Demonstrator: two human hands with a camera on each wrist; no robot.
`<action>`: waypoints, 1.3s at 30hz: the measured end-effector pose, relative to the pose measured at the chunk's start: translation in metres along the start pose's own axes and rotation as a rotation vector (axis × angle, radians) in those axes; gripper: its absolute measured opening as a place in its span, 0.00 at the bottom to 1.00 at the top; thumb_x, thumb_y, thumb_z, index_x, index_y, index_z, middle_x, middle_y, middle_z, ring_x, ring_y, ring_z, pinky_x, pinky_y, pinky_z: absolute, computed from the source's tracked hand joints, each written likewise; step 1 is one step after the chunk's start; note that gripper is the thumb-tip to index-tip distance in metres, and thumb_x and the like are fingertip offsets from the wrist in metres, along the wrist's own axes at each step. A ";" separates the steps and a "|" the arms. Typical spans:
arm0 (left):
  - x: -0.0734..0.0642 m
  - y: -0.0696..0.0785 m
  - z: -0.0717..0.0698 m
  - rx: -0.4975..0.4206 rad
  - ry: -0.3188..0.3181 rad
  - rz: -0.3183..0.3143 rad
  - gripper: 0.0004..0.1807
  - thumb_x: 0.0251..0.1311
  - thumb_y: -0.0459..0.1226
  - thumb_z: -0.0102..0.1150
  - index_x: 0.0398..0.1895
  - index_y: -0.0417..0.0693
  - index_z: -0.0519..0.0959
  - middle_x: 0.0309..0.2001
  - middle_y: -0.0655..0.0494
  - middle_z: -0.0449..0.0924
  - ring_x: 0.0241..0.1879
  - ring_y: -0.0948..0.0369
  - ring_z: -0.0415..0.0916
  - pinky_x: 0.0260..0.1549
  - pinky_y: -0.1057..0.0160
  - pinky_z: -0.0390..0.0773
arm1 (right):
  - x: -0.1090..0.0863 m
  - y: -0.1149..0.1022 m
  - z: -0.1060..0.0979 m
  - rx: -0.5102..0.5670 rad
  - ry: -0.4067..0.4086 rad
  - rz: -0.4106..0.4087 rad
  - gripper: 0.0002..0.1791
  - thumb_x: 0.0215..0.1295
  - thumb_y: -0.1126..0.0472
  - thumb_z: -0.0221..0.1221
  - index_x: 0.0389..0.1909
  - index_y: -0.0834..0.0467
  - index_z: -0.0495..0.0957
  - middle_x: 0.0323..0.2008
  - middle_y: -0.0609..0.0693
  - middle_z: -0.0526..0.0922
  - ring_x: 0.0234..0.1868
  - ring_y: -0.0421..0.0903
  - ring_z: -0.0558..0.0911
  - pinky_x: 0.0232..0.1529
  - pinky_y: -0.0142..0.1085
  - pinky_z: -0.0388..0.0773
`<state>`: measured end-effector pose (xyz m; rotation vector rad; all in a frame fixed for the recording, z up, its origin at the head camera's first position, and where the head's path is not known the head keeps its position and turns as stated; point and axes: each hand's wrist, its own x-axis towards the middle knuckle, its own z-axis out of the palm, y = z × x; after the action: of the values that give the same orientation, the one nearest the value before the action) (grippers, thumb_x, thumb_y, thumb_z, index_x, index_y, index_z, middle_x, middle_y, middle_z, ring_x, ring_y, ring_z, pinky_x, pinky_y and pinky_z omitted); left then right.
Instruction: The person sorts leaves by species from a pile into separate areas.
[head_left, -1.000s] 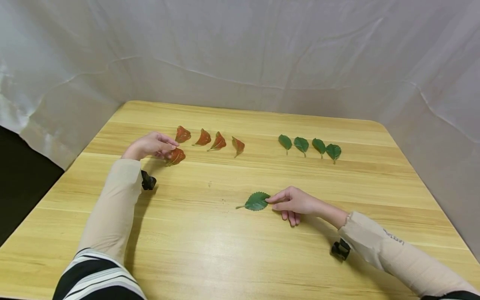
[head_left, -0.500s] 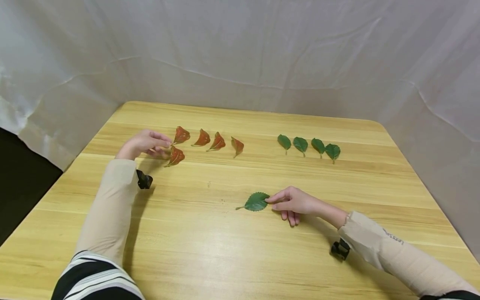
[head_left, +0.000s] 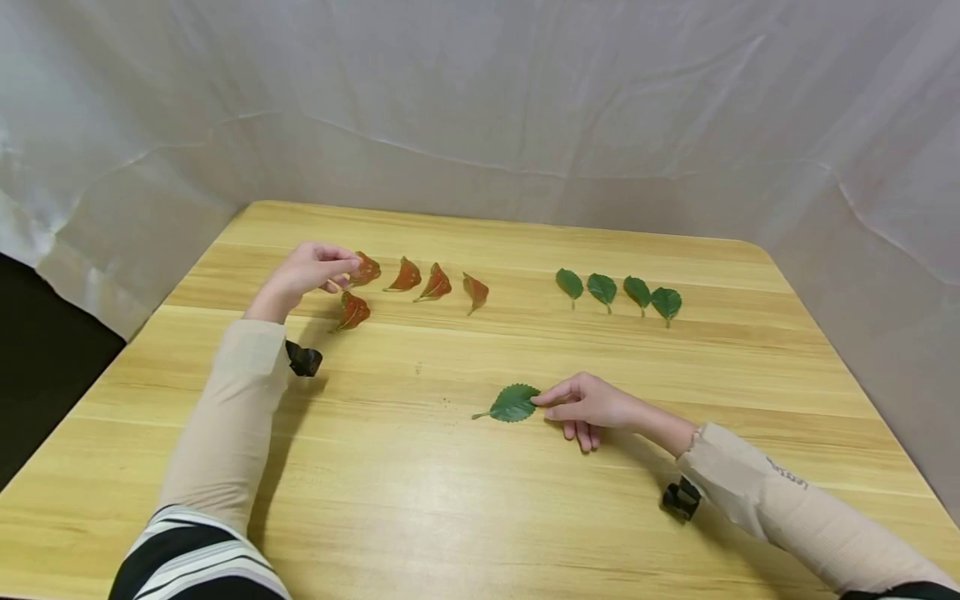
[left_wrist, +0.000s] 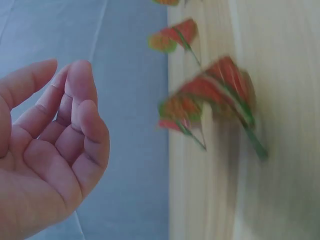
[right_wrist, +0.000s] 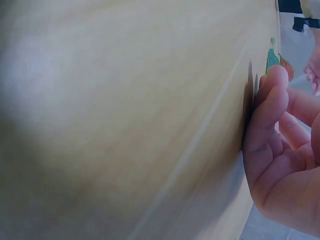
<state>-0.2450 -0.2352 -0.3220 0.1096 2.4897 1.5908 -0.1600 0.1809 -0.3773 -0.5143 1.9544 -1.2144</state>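
Note:
My left hand [head_left: 311, 271] is over the far-left red leaf [head_left: 365, 269], its fingertips overlapping that leaf in the head view. The left wrist view shows the left hand [left_wrist: 55, 135] with loosely bent fingers, a gap by the thumb and nothing held. A second red leaf [head_left: 353, 310] lies just below this hand, also large in the left wrist view as a red leaf [left_wrist: 220, 90] with a green stem. Near the table's middle, my right hand [head_left: 588, 408] pinches the tip of a serrated green leaf [head_left: 513, 403], whose stem points left. Its fingers partly hide the green leaf [right_wrist: 272, 59] in the right wrist view.
More red leaves [head_left: 435, 283] continue the row to the right. Several green leaves [head_left: 602, 289] form another row at the back right. All lie on a wooden table [head_left: 420, 500], with a pale curtain [head_left: 480, 100] behind it. Small specks [head_left: 447, 402] dot the surface.
My left hand first drew back left from the lower red leaf, then moved up and right to the far-left leaf of the row. The right hand and its green leaf have stayed still.

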 end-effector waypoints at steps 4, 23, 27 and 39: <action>0.002 0.008 0.011 -0.004 -0.028 0.034 0.16 0.61 0.39 0.52 0.45 0.34 0.74 0.32 0.58 0.78 0.30 0.60 0.75 0.29 0.63 0.73 | 0.000 0.000 0.000 -0.003 0.003 0.002 0.22 0.62 0.64 0.53 0.56 0.67 0.68 0.12 0.55 0.74 0.07 0.41 0.71 0.09 0.31 0.69; -0.005 0.035 0.049 0.025 -0.168 0.177 0.14 0.60 0.36 0.53 0.44 0.33 0.76 0.33 0.52 0.78 0.28 0.59 0.75 0.30 0.63 0.73 | -0.001 0.000 0.000 -0.013 0.005 -0.002 0.22 0.62 0.63 0.54 0.57 0.67 0.68 0.12 0.56 0.74 0.07 0.41 0.71 0.09 0.31 0.69; -0.009 0.041 0.057 0.041 -0.176 0.183 0.13 0.60 0.36 0.54 0.43 0.36 0.77 0.33 0.50 0.78 0.29 0.57 0.75 0.32 0.58 0.72 | -0.001 0.000 0.000 -0.005 0.004 -0.001 0.22 0.63 0.63 0.53 0.57 0.67 0.68 0.13 0.56 0.74 0.07 0.41 0.72 0.09 0.31 0.69; -0.014 0.053 0.078 0.099 -0.290 0.250 0.13 0.61 0.37 0.52 0.43 0.38 0.77 0.39 0.47 0.78 0.31 0.53 0.75 0.33 0.57 0.72 | -0.002 0.000 -0.001 -0.003 0.007 0.001 0.22 0.62 0.63 0.54 0.57 0.67 0.68 0.12 0.56 0.74 0.07 0.41 0.72 0.09 0.31 0.69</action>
<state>-0.2183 -0.1452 -0.3044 0.6405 2.3955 1.4132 -0.1597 0.1825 -0.3761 -0.5112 1.9628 -1.2140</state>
